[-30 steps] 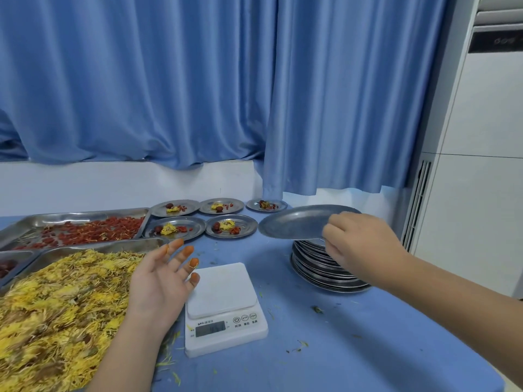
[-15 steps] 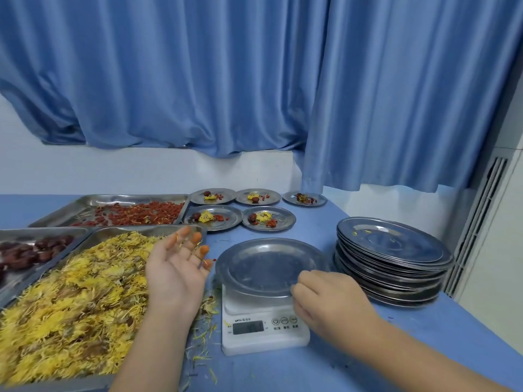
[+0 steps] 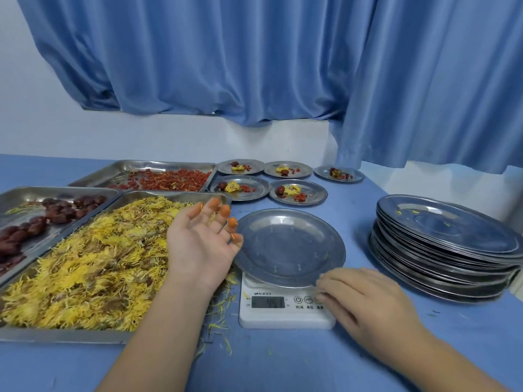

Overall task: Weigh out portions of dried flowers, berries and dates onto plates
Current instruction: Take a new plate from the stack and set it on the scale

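An empty steel plate [image 3: 288, 247] lies on the white digital scale [image 3: 285, 309], whose display is lit. My right hand [image 3: 365, 298] rests over the scale's right-hand buttons, fingertips at the plate's near rim. My left hand [image 3: 202, 241] hovers palm up, fingers relaxed, between the tray of yellow dried flowers [image 3: 93, 264] and the plate, holding nothing. A tray of red berries [image 3: 167, 179] and a tray of dark dates [image 3: 36, 219] lie further left and back. Several filled plates [image 3: 297, 192] stand at the back.
A tall stack of empty steel plates [image 3: 447, 244] stands to the right of the scale. Loose yellow petals [image 3: 218, 329] are scattered on the blue tablecloth left of the scale. Blue curtains hang behind the table.
My right hand carried a plate from the stack and set it on the scale, then slid to the scale's buttons. The left hand stayed hovering, palm up.
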Tool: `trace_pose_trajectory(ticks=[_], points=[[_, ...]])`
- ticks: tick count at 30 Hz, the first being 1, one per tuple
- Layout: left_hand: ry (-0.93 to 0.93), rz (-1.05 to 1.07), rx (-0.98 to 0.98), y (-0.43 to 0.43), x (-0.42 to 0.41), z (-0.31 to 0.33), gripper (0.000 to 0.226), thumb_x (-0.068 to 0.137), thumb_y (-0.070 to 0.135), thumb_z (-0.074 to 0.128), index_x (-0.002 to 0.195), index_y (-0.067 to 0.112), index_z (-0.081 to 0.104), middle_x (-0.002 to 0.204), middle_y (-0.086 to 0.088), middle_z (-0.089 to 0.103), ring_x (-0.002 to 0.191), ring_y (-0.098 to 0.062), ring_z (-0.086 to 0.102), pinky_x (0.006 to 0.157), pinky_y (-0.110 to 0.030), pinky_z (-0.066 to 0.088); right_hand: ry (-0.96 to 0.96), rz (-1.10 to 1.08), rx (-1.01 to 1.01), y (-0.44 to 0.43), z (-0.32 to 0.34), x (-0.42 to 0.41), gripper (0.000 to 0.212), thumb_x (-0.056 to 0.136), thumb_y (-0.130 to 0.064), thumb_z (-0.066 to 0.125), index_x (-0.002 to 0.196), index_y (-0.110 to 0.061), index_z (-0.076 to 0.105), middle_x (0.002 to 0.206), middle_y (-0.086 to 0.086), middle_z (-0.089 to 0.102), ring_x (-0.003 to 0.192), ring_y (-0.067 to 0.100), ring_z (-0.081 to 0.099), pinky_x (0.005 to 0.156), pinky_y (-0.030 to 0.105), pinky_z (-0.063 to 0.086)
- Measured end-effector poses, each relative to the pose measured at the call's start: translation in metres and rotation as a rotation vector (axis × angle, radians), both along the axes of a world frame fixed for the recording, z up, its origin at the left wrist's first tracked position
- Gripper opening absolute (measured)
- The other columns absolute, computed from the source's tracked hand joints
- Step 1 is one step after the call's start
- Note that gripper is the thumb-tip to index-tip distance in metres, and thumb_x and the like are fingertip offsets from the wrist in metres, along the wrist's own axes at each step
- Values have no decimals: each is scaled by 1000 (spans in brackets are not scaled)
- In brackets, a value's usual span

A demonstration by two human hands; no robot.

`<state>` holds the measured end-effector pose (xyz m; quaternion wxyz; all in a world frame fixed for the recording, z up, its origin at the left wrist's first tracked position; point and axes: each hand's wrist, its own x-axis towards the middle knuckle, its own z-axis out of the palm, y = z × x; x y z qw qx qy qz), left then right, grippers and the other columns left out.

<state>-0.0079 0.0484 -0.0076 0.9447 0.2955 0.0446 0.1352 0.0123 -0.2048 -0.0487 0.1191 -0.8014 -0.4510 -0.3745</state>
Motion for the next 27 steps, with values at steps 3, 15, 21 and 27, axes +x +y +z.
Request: trace_pose_trajectory(ticks=[3,15,21,27], points=[[11,23,18,0,1,-1,21,84,32,50,91,17,63,81,-2,62,66,-17,55,64,-30,38,135,1,44,-15,0,-4,31,92,-37,51,75,-19,70,65,-8,57,55,14,53,51,26,43],[32,39,40,-1,1,-3,23,79,31,54,93,17,63,84,-2,62,66,-18,54,60,-29,40,653,-92,-159,-14,3,-12,46,77,-69,33,108,-41,52,82,-35,51,59,1,46,60,27,45],[30,54,19,-1,0,-3,25,72,31,57,92,17,64,84,-2,63,67,-18,52,59,-27,40,718,-159,-165,-11,3,-18,41,79,-66,37,113,-44,45,81,-39,49,59,3,46,54,21,37],[36,73,58,-4,0,-3,23,78,32,54,93,18,64,83,-1,63,66,-18,52,58,-27,41,860,-146,-85,-6,3,-17,33,76,-66,41,96,-42,49,62,-16,54,55,8,47,53,26,38]])
